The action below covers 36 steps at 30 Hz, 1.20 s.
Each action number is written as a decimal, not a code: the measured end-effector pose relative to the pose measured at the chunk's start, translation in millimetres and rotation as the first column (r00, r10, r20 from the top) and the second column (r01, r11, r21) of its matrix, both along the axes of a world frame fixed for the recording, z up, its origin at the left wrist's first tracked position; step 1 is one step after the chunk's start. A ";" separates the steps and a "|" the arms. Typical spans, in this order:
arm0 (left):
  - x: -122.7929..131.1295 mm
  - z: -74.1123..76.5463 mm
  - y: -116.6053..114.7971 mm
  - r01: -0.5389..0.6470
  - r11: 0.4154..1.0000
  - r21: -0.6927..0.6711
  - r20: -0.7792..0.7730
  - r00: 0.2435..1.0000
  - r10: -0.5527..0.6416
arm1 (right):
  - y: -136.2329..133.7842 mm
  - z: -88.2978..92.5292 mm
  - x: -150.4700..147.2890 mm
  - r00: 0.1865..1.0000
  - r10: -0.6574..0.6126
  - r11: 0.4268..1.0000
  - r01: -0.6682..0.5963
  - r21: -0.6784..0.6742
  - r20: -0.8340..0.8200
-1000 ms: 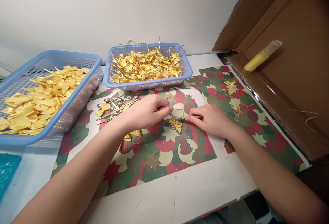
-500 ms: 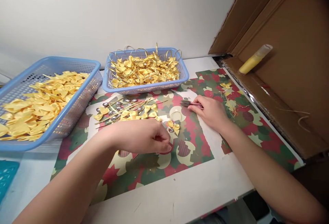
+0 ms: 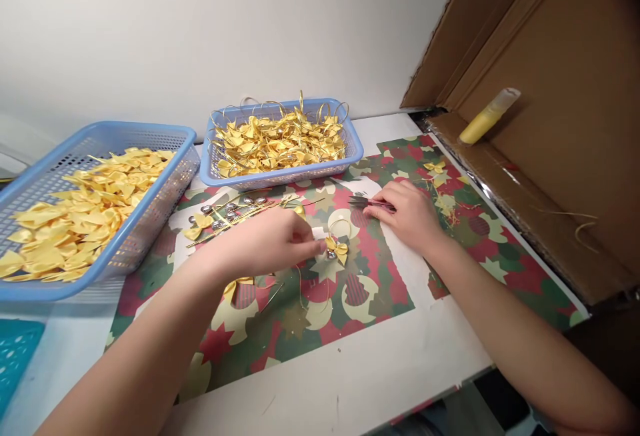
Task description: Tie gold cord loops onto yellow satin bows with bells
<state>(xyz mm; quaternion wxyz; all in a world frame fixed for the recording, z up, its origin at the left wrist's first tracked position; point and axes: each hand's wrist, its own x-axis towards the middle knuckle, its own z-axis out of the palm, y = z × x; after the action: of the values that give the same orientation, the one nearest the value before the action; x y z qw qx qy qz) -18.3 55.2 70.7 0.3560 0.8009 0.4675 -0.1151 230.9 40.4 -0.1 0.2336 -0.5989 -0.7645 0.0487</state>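
My left hand is closed in a pinch, its fingertips at the left edge of a yellow ribbon bow with a small silver bell at its middle. A small white patch shows above those fingertips; I cannot make out what it is. A pair of small scissors, dark blades pointing left, is gripped in my right hand, which rests on the table. Behind my left hand lie silver bells on gold cords, partly hidden, beside another yellow bow.
A blue basket of corded bows stands at the back, and another blue basket of plain bows at the left. Patterned paper covers the table. Cardboard walls the right side, with a yellow tube against it.
My left hand has moved up to the bow with the bell, uncovering ribbon scraps and thread below it. My right hand has stayed in place with the scissors.
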 end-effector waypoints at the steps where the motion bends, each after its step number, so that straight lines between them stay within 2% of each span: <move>1: 3.4 -4.2 0.2 -0.060 0.996 0.059 0.006 0.998 0.060 | 1.0 -2.1 0.1 1.000 -0.015 0.999 0.015 0.031 0.006; 4: 15.5 -17.5 -2.7 -0.168 0.984 0.055 -0.020 0.985 0.169 | 2.7 -8.1 -0.1 0.999 -0.041 0.997 0.040 0.070 0.022; 8: 26.3 -28.7 -9.0 -0.178 0.982 0.067 0.046 0.983 0.175 | 0.3 -9.2 -3.6 0.999 -0.043 0.994 0.042 0.102 0.005; 11: 28.5 -28.1 -10.3 -0.224 0.967 0.122 0.203 0.959 0.197 | -8.5 -0.8 -12.8 0.985 -0.018 0.990 0.041 0.131 -0.172; 14: 29.8 -24.9 -11.2 -0.334 0.914 0.233 0.461 0.865 0.198 | -23.6 9.9 -27.2 0.908 0.055 0.995 -0.014 0.103 -0.414; 16: 31.5 -24.7 -13.4 -0.387 0.869 0.309 0.586 0.797 0.146 | -34.1 14.1 -36.9 0.874 0.118 0.990 -0.067 0.123 -0.471; 19: 34.9 -27.9 -18.8 -0.416 0.804 0.424 0.658 0.752 0.041 | -45.1 15.5 -46.8 0.879 0.157 0.978 -0.075 0.195 -0.450; 23: 38.5 -33.7 -25.5 -0.404 0.728 0.554 0.657 0.749 -0.085 | -49.5 16.2 -48.9 0.887 0.120 0.966 0.000 0.259 -0.445; 26: 39.0 -38.3 -27.0 -0.369 0.646 0.668 0.607 0.772 -0.187 | -49.4 18.8 -46.3 0.864 0.088 0.979 0.015 0.201 -0.496; 30: 37.0 -44.6 -24.9 -0.288 0.541 0.790 0.506 0.805 -0.310 | -47.3 21.0 -42.9 0.836 0.077 0.994 -0.024 0.104 -0.544; 33: 35.3 -46.7 -22.5 -0.234 0.499 0.835 0.448 0.815 -0.368 | -44.4 19.8 -40.7 0.848 0.108 0.991 -0.053 0.120 -0.518; 36: 34.3 -46.6 -20.6 -0.196 0.495 0.847 0.421 0.815 -0.398 | -41.3 17.1 -38.8 0.853 0.160 0.983 -0.093 0.158 -0.497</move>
<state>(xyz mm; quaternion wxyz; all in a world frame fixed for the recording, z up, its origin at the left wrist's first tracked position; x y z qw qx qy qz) 16.0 34.6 24.0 0.0213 0.8910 0.2812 0.3557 192.1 -0.9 16.9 0.4606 -0.4972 -0.7152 0.1707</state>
